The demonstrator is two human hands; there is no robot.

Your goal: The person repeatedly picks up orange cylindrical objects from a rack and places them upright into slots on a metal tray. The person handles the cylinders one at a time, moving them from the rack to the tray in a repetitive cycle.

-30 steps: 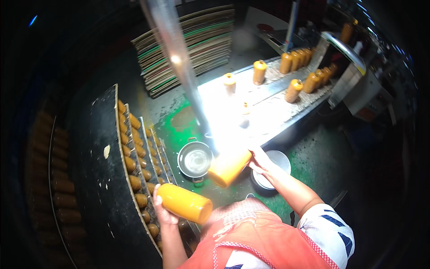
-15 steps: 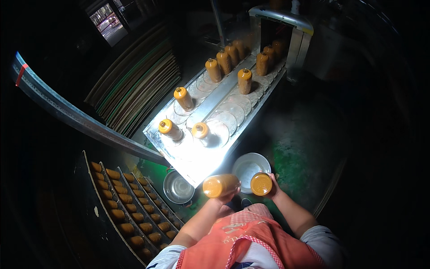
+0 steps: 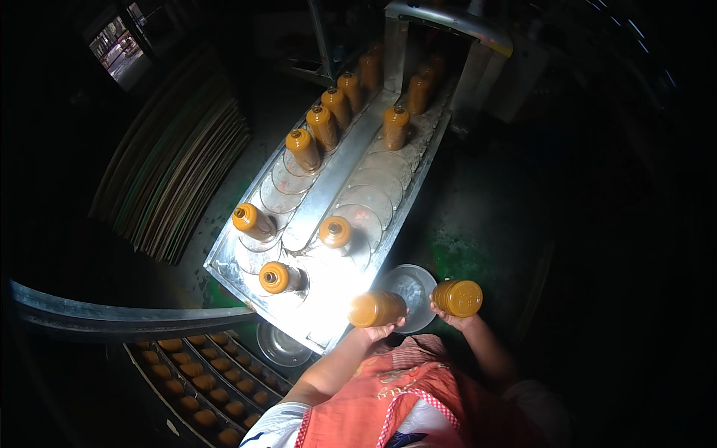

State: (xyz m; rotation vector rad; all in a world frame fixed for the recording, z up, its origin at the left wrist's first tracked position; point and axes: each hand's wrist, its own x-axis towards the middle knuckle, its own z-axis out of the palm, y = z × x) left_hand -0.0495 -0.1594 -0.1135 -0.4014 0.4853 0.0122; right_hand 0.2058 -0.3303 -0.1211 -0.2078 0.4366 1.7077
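My left hand (image 3: 387,330) is closed around an amber bottle (image 3: 373,308), which lies sideways over the bright near end of a metal conveyor table (image 3: 305,216). In my right hand (image 3: 455,321) is a second amber bottle (image 3: 458,297), tilted so its round base shows, beside a metal basin. Upright amber bottles stand on the table's round plates. The nearest are a bottle at the front (image 3: 274,277), one at the left edge (image 3: 254,222) and one in the right lane (image 3: 335,232). Fingers of both hands are partly hidden behind the held bottles.
A metal tunnel housing (image 3: 448,30) spans the table's far end. One basin (image 3: 411,295) sits below my hands, another (image 3: 282,345) by the table's near corner. Lower left, racks (image 3: 168,373) hold rows of bottles. Stacked boards (image 3: 172,164) lean at left; a curved metal bar (image 3: 127,316) crosses there.
The view has shifted and turned. On the table, the bottles in the left lane have come nearer to the front end. The right-hand bottle has tipped more sideways; both hands keep their grip.
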